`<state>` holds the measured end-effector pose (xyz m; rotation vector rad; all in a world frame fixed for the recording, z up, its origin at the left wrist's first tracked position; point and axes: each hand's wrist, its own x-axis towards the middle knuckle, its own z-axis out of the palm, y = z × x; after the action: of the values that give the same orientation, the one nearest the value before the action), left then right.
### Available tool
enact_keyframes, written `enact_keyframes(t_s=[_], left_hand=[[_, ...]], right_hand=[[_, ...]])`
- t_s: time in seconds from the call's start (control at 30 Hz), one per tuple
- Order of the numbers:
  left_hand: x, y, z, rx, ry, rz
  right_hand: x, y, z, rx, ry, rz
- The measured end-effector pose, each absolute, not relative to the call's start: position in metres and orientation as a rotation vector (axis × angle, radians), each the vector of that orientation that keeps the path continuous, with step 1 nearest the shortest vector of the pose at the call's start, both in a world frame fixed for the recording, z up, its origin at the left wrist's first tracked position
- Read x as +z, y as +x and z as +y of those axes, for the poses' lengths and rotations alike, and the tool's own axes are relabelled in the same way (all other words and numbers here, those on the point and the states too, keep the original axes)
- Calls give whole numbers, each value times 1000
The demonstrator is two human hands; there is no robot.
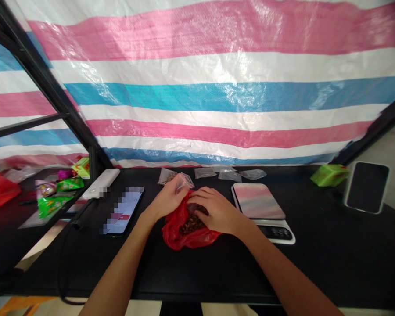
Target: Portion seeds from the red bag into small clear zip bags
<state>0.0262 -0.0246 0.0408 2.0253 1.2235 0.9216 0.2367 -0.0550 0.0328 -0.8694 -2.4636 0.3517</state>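
Observation:
An opened red plastic bag lies on the black table in front of me, with small dark brown dried bits inside it. My left hand is closed at the bag's far left side, pinching a small clear plastic bag between thumb and fingers. Over the red bag's opening, my right hand curls its fingers and thumb inward above the bits. What its fingertips grip is too small and shaded to make out. Just beyond my left hand sits a small clear bag with brown contents.
Several flat clear zip bags lie along the back. A digital scale stands to the right, near a green box and an upright white-framed device. Leftward are a phone, a white power strip with its cable and snack packets.

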Motion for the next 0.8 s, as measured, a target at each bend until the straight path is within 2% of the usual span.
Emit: enact_keyframes(t_s=[0.23,0.5,0.6,0.67,0.8], left_hand=[[38,34,-32,889,1919,964],[49,21,-24,1043,2297,1401],[58,22,-57,1038,2353,1566],[54,34,-98,1177,2189,1730],[16,73,-180,1094,1899,1758]], right_hand=[[26,237,-51,334,-896,-2458],[32,250,-45,337,-942,-2345],[38,266,-39,313,-986,-2284],[41,275,-38,287,-987,-2325],[42,279,-38,274,-938,-2438]])
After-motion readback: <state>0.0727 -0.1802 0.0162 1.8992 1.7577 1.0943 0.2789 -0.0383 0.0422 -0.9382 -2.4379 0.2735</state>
